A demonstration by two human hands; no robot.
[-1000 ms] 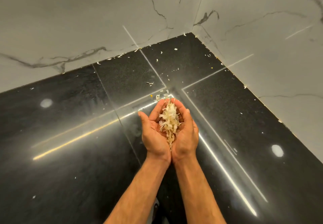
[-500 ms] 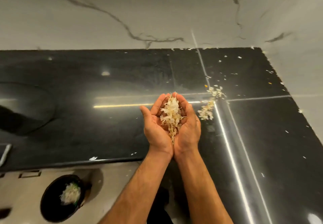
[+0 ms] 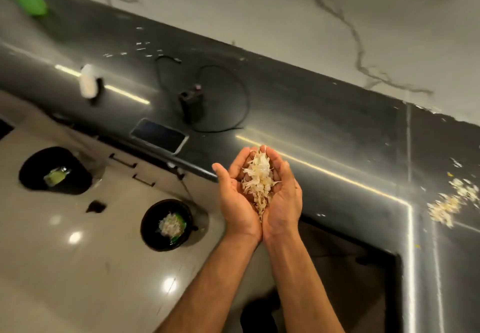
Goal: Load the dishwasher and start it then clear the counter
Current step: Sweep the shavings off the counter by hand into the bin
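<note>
Dark polished counter point(image 3: 324, 130) wrapping around a corner, marble-look wall point(image 3: 259, 15) behind it, pale glossy floor point(image 3: 65, 267) below. The person has both palms up and pressed together edge to edge, making a cup: left hand point(image 3: 237, 202) and right hand point(image 3: 281, 197), fingers gently curved upward. Sitting in that cup is a heap of pale papery peels point(image 3: 258, 176), held just past the counter's front edge, over the floor. Off to the right, near the counter's corner, a smaller scatter of scraps point(image 3: 452, 204) lies on the dark surface. Further left on the counter there's a phone point(image 3: 159, 136) lying flat near the edge, and behind it a small black gadget point(image 3: 191, 100) with a looping cable point(image 3: 233, 98). Down on the floor, two black bins: the near bin point(image 3: 167, 224) with whitish scraps inside, and the far bin point(image 3: 53, 170) with something green in it.
</note>
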